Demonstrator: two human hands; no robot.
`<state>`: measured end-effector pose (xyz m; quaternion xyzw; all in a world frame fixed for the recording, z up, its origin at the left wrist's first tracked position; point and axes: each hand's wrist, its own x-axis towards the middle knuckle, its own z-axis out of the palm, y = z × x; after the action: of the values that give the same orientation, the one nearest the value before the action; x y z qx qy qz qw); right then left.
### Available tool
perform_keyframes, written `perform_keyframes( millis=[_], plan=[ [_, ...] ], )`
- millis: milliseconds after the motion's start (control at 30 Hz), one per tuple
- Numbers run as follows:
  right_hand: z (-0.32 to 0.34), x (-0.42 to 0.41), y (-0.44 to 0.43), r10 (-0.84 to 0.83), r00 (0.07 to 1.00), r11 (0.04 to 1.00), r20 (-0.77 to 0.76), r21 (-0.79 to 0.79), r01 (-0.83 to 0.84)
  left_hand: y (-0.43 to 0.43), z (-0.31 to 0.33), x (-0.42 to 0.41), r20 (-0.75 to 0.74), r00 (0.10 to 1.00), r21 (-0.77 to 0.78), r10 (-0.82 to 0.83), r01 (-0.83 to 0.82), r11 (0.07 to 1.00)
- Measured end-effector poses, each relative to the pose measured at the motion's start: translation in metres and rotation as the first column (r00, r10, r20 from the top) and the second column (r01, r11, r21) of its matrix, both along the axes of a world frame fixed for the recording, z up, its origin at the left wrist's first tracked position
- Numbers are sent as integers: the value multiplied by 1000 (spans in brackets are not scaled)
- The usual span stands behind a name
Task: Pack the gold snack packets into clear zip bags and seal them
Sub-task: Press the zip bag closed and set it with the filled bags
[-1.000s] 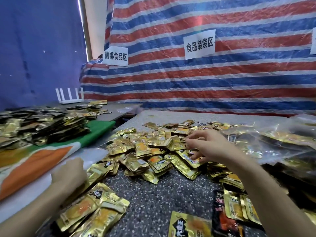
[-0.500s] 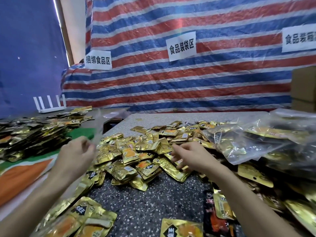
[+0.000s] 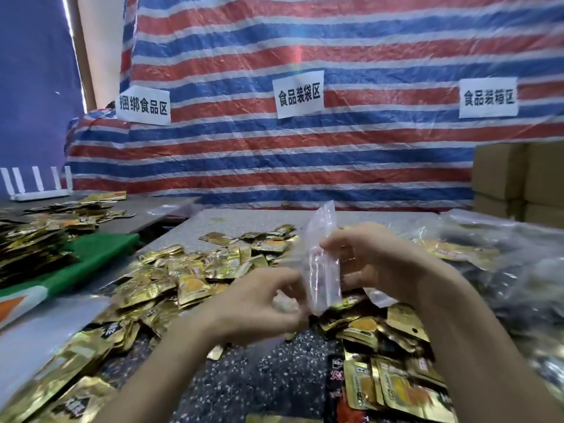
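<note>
Head view: both hands are raised over the table (image 3: 244, 380) with a clear bag (image 3: 324, 270) held upright between them. The right hand (image 3: 375, 257) pinches the bag's right edge about halfway up, fingers curled in. The left hand (image 3: 259, 303) is curled at the lower left edge and seems to pinch it too, though blur hides the exact contact. The bag looks empty, and I cannot tell whether its zip is open. The loose packets (image 3: 189, 270) lie heaped on the table just beyond and below the hands, with more at the left and right near edges. Filled bags (image 3: 503, 264) are piled at the right, in front of boxes (image 3: 518, 178).

The step in hand appears to be opening a fresh bag before loading. The next move likely calls for parting the mouth with both thumbs, then keeping it open with one hand while the other gathers packets from the heap. The thin film may cling shut.
</note>
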<state>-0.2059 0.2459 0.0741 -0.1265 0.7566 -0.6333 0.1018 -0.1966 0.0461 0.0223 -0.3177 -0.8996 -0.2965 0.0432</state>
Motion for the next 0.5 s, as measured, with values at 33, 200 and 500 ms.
perform_keyframes(
  millis=[33, 200, 500],
  plan=[
    [3, 1, 3, -14, 1000, 1000, 7, -24, 14, -1, 9, -2, 155, 988, -10, -10, 11, 1000],
    [13, 8, 10, 17, 999, 999, -41, -34, -19, 12, 48, -9, 221, 971, 294, 91, -155, 943],
    [12, 11, 1, 57, 994, 994, -95, 98, -47, 29, 54, -12, 265, 963, 446, 43, -162, 880]
  ],
)
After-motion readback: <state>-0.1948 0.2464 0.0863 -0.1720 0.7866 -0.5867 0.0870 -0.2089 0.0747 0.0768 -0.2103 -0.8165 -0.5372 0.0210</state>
